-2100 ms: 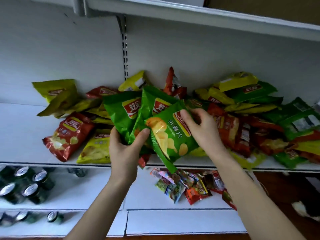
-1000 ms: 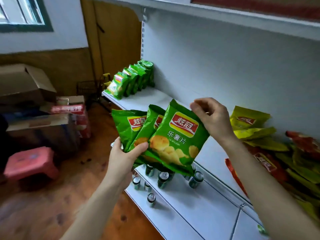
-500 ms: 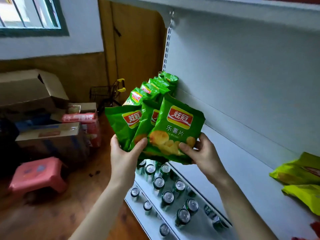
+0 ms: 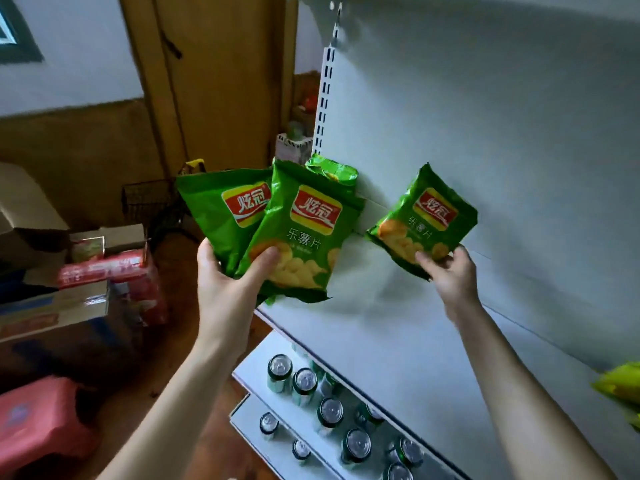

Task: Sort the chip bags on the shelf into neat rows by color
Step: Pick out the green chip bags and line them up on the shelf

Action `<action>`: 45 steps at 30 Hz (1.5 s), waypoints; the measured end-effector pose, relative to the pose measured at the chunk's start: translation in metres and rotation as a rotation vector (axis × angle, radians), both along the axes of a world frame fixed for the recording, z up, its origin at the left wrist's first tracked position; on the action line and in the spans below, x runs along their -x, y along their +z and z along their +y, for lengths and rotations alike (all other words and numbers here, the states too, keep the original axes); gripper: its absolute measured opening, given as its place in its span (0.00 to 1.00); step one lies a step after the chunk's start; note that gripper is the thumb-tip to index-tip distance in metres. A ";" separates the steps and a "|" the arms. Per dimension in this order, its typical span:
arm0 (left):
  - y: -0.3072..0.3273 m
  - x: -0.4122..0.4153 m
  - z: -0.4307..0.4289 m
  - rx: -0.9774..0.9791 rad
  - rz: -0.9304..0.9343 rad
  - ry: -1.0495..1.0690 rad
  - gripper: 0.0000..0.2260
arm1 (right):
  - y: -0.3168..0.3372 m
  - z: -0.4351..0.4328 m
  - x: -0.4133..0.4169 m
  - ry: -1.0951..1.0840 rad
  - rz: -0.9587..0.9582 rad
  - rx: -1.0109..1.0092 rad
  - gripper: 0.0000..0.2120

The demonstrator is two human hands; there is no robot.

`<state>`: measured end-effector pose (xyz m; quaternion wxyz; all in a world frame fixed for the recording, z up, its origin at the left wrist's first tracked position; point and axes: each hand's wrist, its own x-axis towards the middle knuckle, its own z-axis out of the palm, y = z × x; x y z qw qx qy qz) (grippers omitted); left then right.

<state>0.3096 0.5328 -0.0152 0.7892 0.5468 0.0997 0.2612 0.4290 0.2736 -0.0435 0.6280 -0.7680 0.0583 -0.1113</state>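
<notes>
My left hand (image 4: 228,282) grips two green chip bags (image 4: 294,244) by their lower ends, fanned out over the left end of the white shelf (image 4: 391,341). My right hand (image 4: 446,271) pinches a third green chip bag (image 4: 424,220) by its bottom corner and holds it tilted above the shelf, near the back panel. Behind the left-hand bags, the top of another green bag (image 4: 330,169) from the standing row shows at the shelf's far left end. A yellow bag (image 4: 620,384) peeks in at the right edge.
Several green drink cans (image 4: 304,382) stand on the lower shelves below. On the left floor are cardboard boxes (image 4: 52,303), a red carton (image 4: 110,268), a pink stool (image 4: 38,420) and a wire basket (image 4: 149,199). A wooden door (image 4: 214,81) stands behind.
My right hand has pulled one green bag away from the fan and carried it right, over the shelf. The view has swung left, so the mixed pile is out of sight.
</notes>
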 end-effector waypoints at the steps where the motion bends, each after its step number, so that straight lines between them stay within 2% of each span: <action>1: 0.000 -0.010 0.009 -0.018 -0.006 -0.029 0.21 | -0.007 0.003 -0.013 -0.050 0.006 0.060 0.13; 5: 0.000 -0.045 0.046 -0.058 0.015 -0.119 0.24 | -0.027 0.026 -0.048 -0.167 0.047 0.390 0.19; 8: 0.002 -0.065 0.067 -0.063 0.023 -0.190 0.24 | -0.032 0.045 -0.057 -0.185 0.108 0.486 0.13; 14: -0.004 -0.085 0.087 -0.029 0.040 -0.293 0.22 | -0.045 0.064 -0.068 -0.227 0.193 0.393 0.16; 18: -0.006 -0.091 0.085 -0.013 0.049 -0.341 0.27 | -0.043 0.059 -0.066 -0.212 0.269 0.373 0.20; 21: -0.007 -0.093 0.076 -0.004 0.058 -0.362 0.27 | -0.031 0.053 -0.053 -0.338 0.141 0.330 0.22; 23: -0.007 -0.094 0.069 0.020 0.063 -0.372 0.24 | -0.012 0.057 -0.036 -0.432 -0.024 0.236 0.17; 24: -0.007 -0.095 0.065 0.032 0.062 -0.379 0.23 | -0.001 0.063 -0.026 -0.406 -0.080 0.145 0.13; 26: -0.005 -0.095 0.054 0.052 0.059 -0.388 0.24 | 0.022 0.082 -0.001 -0.222 -0.103 -0.055 0.06; 27: -0.003 -0.094 0.048 0.059 0.054 -0.394 0.26 | 0.032 0.092 0.011 -0.088 -0.076 -0.133 0.06; 29: -0.002 -0.092 0.036 0.062 0.041 -0.409 0.26 | 0.044 0.113 0.031 0.144 -0.051 -0.168 0.13; 32: -0.001 -0.087 0.026 0.012 0.027 -0.413 0.24 | 0.045 0.126 0.037 0.168 -0.138 -0.104 0.19; 36: -0.008 -0.090 0.047 -0.008 0.025 -0.340 0.22 | 0.028 0.081 0.016 -0.191 -0.174 -0.046 0.17; 39: -0.010 -0.097 0.065 0.020 0.025 -0.283 0.16 | 0.007 0.043 0.003 -0.354 -0.068 0.162 0.20; 42: -0.009 -0.101 0.076 0.042 0.032 -0.283 0.13 | -0.009 0.044 -0.006 -0.317 -0.007 0.365 0.23; 45: -0.006 -0.104 0.083 0.036 0.048 -0.313 0.15 | -0.017 0.062 -0.018 -0.247 -0.001 0.405 0.21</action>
